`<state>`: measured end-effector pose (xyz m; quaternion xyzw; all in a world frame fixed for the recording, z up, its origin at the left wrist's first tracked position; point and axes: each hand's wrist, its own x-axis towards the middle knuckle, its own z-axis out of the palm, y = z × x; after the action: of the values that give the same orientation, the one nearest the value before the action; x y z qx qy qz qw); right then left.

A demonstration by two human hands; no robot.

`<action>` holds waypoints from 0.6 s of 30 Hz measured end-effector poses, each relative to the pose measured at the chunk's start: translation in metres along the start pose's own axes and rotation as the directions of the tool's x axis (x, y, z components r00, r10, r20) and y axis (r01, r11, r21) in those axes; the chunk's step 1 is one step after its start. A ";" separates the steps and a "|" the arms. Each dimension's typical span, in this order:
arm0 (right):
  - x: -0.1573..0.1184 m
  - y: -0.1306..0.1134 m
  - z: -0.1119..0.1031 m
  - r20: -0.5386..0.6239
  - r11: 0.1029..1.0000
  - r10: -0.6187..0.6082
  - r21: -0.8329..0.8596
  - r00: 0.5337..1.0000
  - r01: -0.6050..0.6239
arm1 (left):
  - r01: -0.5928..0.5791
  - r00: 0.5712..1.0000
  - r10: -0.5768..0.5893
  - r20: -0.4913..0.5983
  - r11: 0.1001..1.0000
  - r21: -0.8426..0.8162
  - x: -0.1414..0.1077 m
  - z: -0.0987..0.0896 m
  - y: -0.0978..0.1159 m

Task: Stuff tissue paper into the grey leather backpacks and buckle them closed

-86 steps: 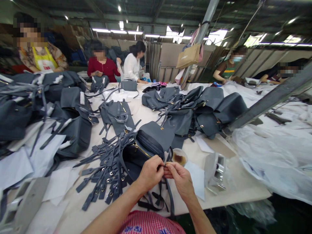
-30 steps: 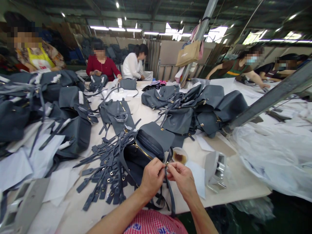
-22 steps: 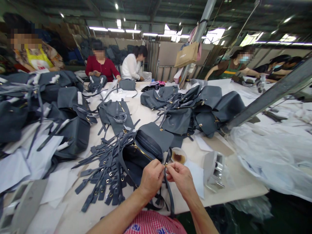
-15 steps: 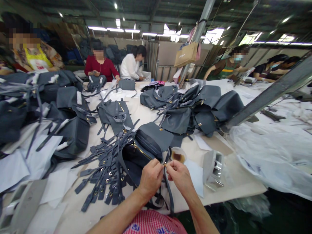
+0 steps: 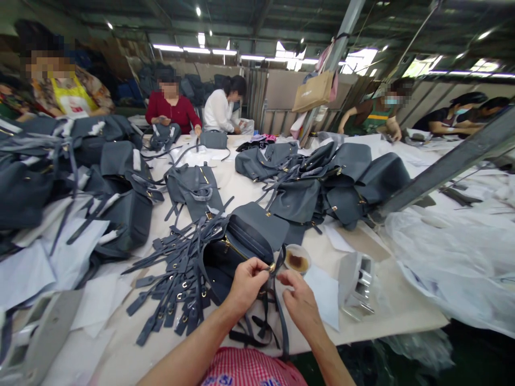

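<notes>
A dark blue-grey bag (image 5: 257,230) lies with its mouth open in front of me, a gold zip along the opening. My left hand (image 5: 250,281) pinches the strap end by a small gold buckle (image 5: 272,267) at the bag's right side. Just right of the buckle, my right hand (image 5: 298,295) has its fingers curled but apart, and nothing shows between them. A dark strap (image 5: 281,321) hangs down between my hands to the table edge. Left of the bag, a fan of straps with gold rings (image 5: 173,289) is spread out.
A round container of brown liquid (image 5: 298,259) stands close to my right hand. Grey tape dispensers (image 5: 356,284) stand right and far left. Bags (image 5: 124,214) are piled left and further back. A metal post (image 5: 450,161) slants at right. Several people work across the table.
My right hand has come off the gold buckle and moved slightly right, its fingers parting. My left hand stays at the strap. The whole view has shifted a little.
</notes>
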<state>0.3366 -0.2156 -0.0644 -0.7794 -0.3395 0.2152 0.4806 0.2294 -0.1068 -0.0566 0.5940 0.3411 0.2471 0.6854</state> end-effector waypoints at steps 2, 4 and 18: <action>0.000 -0.007 -0.004 -0.009 0.998 0.026 0.063 1.000 -0.025 | 0.010 1.000 -0.010 0.003 1.000 -0.016 0.001 0.000 0.001; 0.001 -0.015 -0.006 0.009 0.985 0.099 0.143 0.995 -0.099 | 0.019 1.000 -0.019 0.001 0.999 -0.030 0.000 0.001 0.002; 0.003 -0.026 0.004 0.184 0.912 0.193 0.330 0.964 -0.245 | 0.072 0.997 -0.067 0.039 0.987 -0.144 0.000 -0.003 0.015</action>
<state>0.3278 -0.2028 -0.0431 -0.6967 -0.2406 0.3815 0.5579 0.2283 -0.1021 -0.0421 0.5343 0.3308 0.2372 0.7408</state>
